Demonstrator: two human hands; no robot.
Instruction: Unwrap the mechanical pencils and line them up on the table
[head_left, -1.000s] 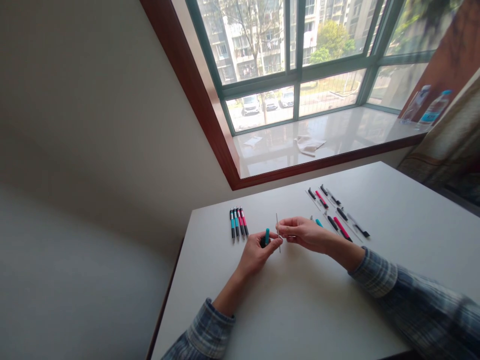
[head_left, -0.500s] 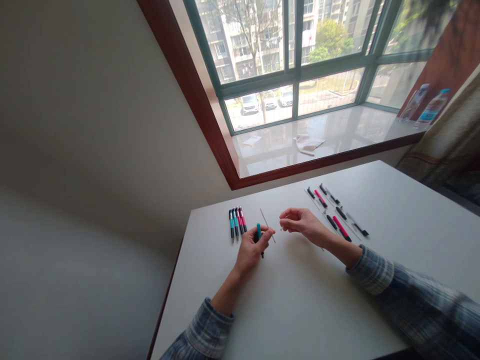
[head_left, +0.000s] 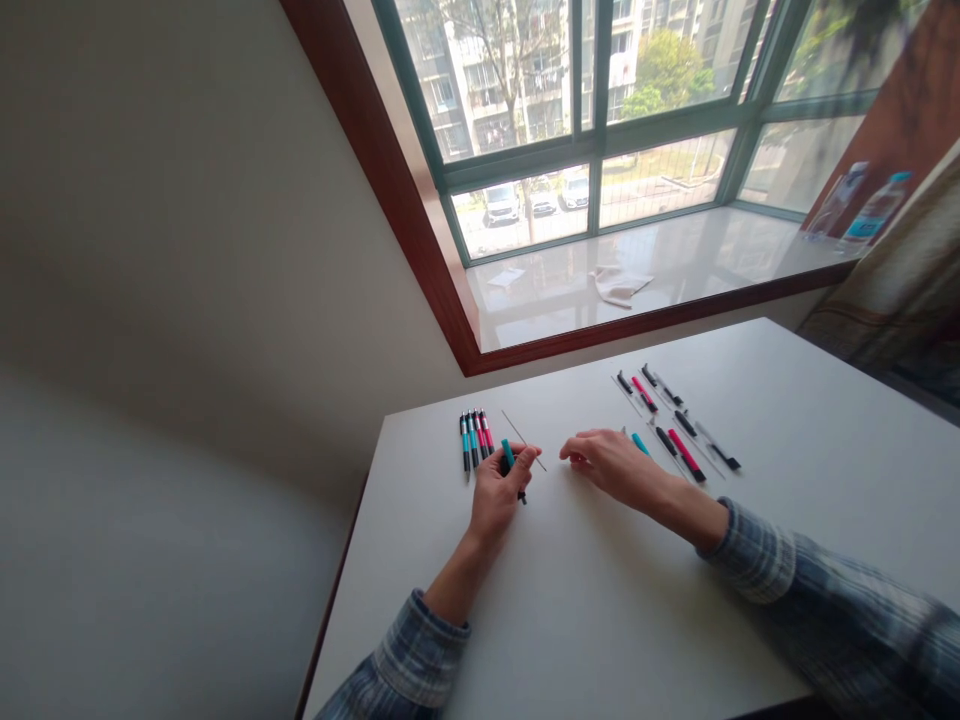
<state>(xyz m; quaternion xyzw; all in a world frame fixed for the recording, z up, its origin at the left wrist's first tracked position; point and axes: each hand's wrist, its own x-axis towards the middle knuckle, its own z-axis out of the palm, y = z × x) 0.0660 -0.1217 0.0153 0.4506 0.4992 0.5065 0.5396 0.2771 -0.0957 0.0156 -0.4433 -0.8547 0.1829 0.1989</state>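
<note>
My left hand is closed around a teal and black pen barrel. A thin pen refill sticks out at a slant between its thumb and fingertips. To the right, my right hand is low over the table with its fingers bent together and pointing down. Whatever may be at its fingertips is too small to make out. Just behind its knuckles lies a teal pen part, partly covered by the hand.
Several assembled teal and pink pens lie side by side beyond my left hand. Pen parts in black, pink and clear, including a pink barrel, are laid out at right on the white table. A cloth and bottles rest on the windowsill.
My right hand has lowered toward the table, its fingers now pointing down. The refill in my left hand has tilted further left. The teal part behind my right hand has come into view.
</note>
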